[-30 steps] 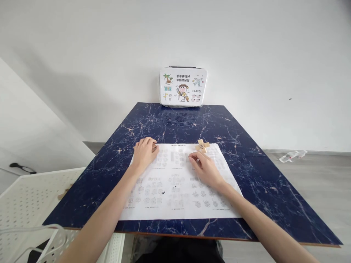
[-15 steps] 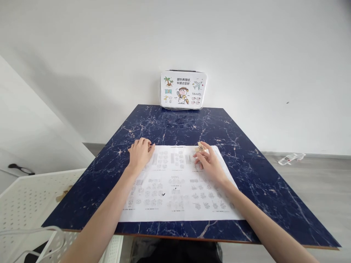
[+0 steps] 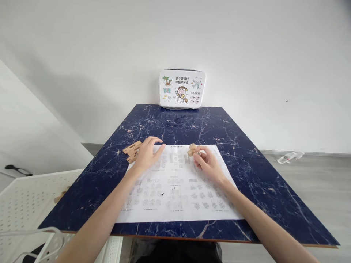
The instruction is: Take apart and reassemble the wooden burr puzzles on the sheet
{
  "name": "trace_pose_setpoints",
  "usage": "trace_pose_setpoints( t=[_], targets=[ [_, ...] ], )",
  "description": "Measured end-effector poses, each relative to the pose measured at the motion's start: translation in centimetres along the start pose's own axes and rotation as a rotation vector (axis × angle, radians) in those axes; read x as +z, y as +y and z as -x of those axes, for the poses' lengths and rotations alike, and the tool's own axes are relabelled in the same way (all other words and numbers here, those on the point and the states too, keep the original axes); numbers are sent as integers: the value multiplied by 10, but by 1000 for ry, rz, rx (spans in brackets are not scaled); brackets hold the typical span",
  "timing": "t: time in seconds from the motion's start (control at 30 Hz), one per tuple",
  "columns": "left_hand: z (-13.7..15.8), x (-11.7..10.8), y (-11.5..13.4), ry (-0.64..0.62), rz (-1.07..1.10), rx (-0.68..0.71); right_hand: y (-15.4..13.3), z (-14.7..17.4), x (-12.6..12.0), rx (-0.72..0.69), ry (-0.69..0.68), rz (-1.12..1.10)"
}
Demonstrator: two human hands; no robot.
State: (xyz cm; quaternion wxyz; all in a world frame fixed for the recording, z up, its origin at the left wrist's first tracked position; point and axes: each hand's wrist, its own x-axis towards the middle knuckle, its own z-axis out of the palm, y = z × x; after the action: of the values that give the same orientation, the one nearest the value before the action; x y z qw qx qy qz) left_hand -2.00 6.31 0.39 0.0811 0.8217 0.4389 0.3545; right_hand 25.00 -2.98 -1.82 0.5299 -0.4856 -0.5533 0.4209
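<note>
My left hand (image 3: 147, 155) is over the upper left of a printed paper sheet (image 3: 175, 210), thumb and fingers apart, with nothing visible in it. Just left of it lie several notched wooden puzzle pieces (image 3: 132, 150), with slots and small dark marks, partly behind the fingers. Over the sheet's upper right, my right hand (image 3: 208, 164) pinches a joined wooden puzzle piece (image 3: 192, 149). A dark printed mark shows near its fingertips, and the fingers cover part of the wood. The sheet carries rows of faint grey diagrams.
A white box with cartoon prints (image 3: 182, 89) stands against the wall at the back of the blue marbled table (image 3: 175, 126). A white perforated rack (image 3: 30, 197) with a cable is at the left. A clear plastic item (image 3: 290, 157) lies on the floor at right.
My left hand has moved right, off the wooden pieces, which now show. My right hand has shifted slightly left, and the wood in it has turned.
</note>
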Motion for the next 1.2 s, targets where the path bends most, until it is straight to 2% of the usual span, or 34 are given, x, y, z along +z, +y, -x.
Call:
trace_pose_setpoints(
  t=[0.13,0.2,0.33,0.43,0.5,0.6,0.7,0.83,0.97,1.07,1.2],
  targets=[
    [11,11,35,-310,421,-58,-12,4,1,0,-151,-157],
    [16,15,46,-420,593,-67,-16,7,0,24,-250,-229],
    [20,15,57,-537,755,-67,-19,12,0,66,-412,-298],
    [19,13,60,-535,747,-70,-19,13,1,62,-453,-282],
    [20,11,61,-468,692,-66,-18,13,2,53,-422,-229],
    [20,11,63,-376,598,-53,-18,12,4,27,-291,-83],
    [21,12,64,-343,569,-63,-16,11,5,-10,-195,17],
    [20,11,63,-408,722,-153,-16,12,5,-76,-175,39],
    [19,11,60,-481,850,-200,-16,14,6,-212,-72,185],
    [19,12,60,-495,817,-192,-15,13,6,-261,-30,246],
    [21,15,63,-502,696,-151,-12,13,5,-250,-62,268]
  ],
)
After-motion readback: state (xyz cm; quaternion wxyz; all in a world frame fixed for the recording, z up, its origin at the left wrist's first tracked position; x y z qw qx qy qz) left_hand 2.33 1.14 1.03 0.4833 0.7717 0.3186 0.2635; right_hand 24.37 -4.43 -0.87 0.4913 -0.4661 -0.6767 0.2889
